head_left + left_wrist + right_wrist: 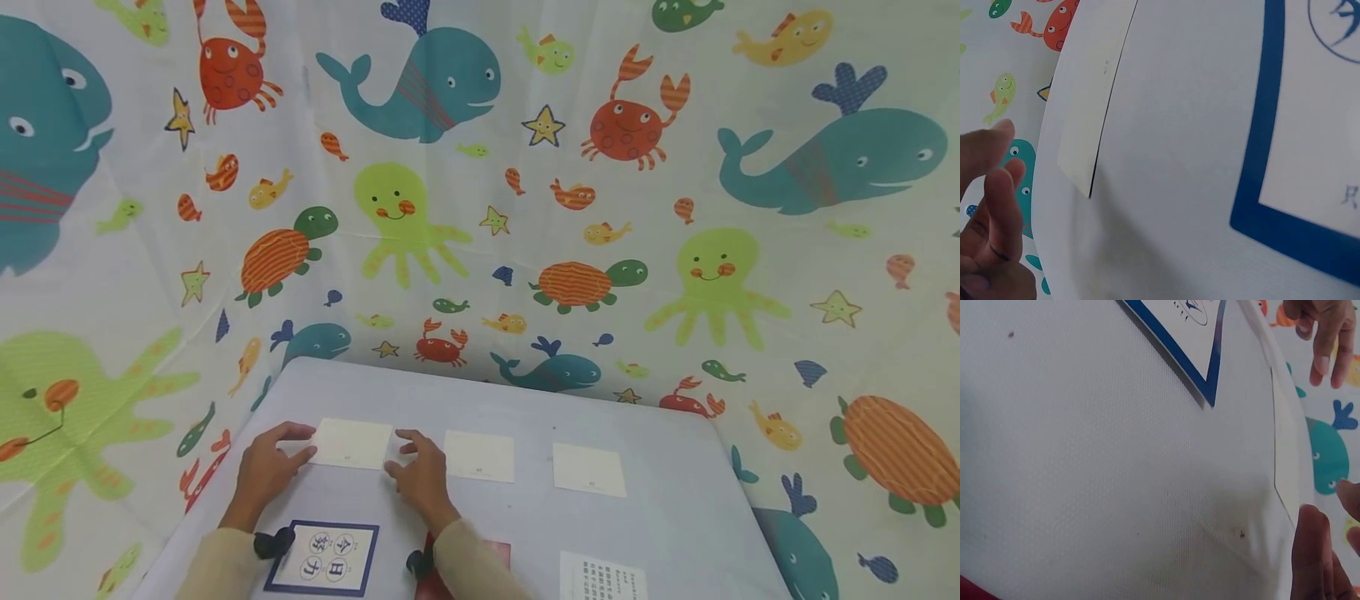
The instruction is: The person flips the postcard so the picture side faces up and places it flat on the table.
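A cream card (pixel 352 443) with a small printed mark lies flat at the left of the table. At its left end is my left hand (pixel 270 467), thumb and forefinger spread apart with the tips right by the edge. My right hand (pixel 422 473) is at the card's other end, its fingers parted and loosely bent. Neither hand grips anything. In the left wrist view, the left hand (pixel 997 212) shows bent fingers beside the card (pixel 1094 94). The right wrist view has the right hand's fingers (pixel 1311 550) close to the card's near corner.
Two more cream cards, a middle one (pixel 480 456) and a right one (pixel 589 470), continue the row. Nearer lie a blue-bordered character card (pixel 324 557), a red item (pixel 495 554) partly under the right forearm, and a white text card (pixel 603 575). A sea-animal curtain (pixel 480 350) surrounds the table.
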`<state>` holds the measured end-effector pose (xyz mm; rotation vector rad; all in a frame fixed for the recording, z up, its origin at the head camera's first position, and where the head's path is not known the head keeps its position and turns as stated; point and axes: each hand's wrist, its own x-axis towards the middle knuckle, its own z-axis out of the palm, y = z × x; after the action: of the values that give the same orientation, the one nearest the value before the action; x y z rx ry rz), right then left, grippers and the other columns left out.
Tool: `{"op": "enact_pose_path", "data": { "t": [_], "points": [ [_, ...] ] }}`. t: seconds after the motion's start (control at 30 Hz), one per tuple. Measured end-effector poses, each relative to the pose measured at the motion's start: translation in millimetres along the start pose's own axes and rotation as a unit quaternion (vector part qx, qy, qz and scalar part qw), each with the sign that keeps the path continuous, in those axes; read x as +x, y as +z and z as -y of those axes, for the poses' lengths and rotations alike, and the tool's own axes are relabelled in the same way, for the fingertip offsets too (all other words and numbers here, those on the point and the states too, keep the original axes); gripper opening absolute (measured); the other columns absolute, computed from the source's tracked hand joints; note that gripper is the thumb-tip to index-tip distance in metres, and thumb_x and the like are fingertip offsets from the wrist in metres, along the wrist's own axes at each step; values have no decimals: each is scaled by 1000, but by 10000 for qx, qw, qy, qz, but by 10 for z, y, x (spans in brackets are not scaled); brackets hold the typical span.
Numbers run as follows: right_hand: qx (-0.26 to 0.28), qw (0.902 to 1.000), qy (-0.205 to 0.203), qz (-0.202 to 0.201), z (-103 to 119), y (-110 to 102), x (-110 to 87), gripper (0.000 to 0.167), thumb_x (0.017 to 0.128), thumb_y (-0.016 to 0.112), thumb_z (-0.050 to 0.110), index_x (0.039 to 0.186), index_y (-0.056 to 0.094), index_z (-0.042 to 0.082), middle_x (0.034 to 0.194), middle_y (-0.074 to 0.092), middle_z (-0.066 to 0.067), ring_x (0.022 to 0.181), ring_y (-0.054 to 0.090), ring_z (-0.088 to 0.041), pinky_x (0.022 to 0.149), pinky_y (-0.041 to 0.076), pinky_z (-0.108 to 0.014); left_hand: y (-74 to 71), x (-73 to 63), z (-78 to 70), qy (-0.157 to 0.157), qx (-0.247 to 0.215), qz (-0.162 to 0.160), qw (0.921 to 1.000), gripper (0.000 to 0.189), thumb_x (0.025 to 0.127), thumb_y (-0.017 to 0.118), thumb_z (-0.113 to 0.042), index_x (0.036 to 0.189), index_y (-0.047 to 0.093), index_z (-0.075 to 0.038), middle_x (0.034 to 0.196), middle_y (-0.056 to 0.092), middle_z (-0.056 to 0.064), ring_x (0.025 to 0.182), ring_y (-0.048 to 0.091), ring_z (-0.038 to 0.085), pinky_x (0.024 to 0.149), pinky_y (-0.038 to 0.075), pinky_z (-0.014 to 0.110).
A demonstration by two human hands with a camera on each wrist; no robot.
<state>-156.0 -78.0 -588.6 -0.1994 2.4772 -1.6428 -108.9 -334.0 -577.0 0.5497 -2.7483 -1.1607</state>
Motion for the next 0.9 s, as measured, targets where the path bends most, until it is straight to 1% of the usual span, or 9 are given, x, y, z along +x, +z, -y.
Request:
{"op": "enact_pose_path", "data": {
  "t": [0.2,0.47,0.7,0.9],
  "points": [
    [-8,10000,68,14,-12,-8,61,53,90,83,6,139,68,22,117,71,-7,56,59,-8,52,53,-20,-7,74,29,-138,-41,118,9998,43,99,75,-27,138,66,-11,149,61,23,136,55,52,105,50,68],
    [-9,9998,191,63,27,6,99,53,89,83,3,138,69,21,117,70,-7,54,60,-10,48,53,-22,-21,123,73,-142,-99,66,9998,40,99,74,-24,137,67,-10,148,61,25,127,63,51,99,58,61],
    [-79,9995,267,129,19,22,148,52,90,83,7,137,68,24,116,70,-5,58,61,-9,51,54,-21,-4,191,91,-294,-283,117,9991,43,99,76,-23,138,66,-9,150,60,24,135,57,50,103,56,60],
    [-112,9996,228,133,15,30,178,50,90,82,6,136,69,22,115,70,-8,60,61,-9,53,55,-22,31,257,103,-336,-293,99,9990,46,97,78,-22,138,66,-6,149,61,24,139,53,50,107,53,61]
  ]
}}
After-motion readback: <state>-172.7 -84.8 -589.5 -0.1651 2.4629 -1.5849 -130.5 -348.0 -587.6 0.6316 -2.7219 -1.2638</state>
